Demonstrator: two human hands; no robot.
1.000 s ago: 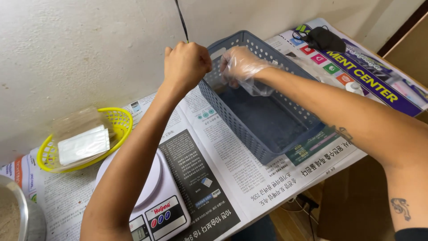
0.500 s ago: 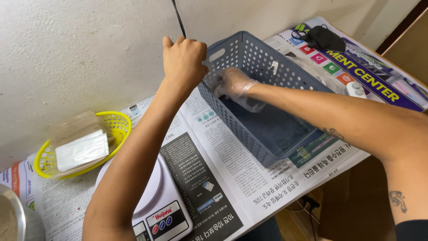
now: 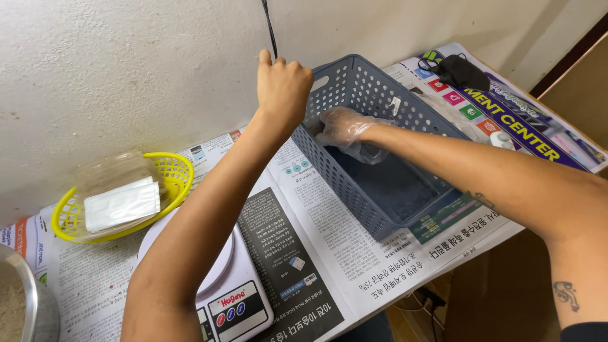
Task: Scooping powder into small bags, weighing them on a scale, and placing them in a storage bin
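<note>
Head view, looking down on a table covered w/ newspaper [image 3: 329, 253].

Containers: blue-grey perforated plastic basket [image 3: 373, 101] sits on the paper near the wall, long side running away to the right. Inside it, only the gloved hand and a bit of clear plastic show; floor of basket looks dark and otherwise bare. Yellow mesh basket [image 3: 174, 171] at left, by the wall, holds a flat white packet [image 3: 120, 204] w/ crumpled clear plastic over and behind it. Metal bowl [image 3: 35, 304] at far left edge, pale grainy stuff inside, mostly cut off by the frame. White kitchen scale [image 3: 240, 297] lies between the yellow basket and the bottom edge, partly under the left forearm. Small black object [image 3: 461, 68] rests on the paper beyond the blue basket, top right.

Hands: left hand [image 3: 283, 85] is raised above the near-left corner of the blue basket, clenched in a fist, thumb up, back of hand to camera; can't tell if anything is inside the fist. Right hand [image 3: 345, 126], in a thin clear glove, reaches down into the basket at its left end, fingers curled; whether it grips something can't be told. Right forearm crosses over the basket rim from the right; tattoo near the elbow.
</note>
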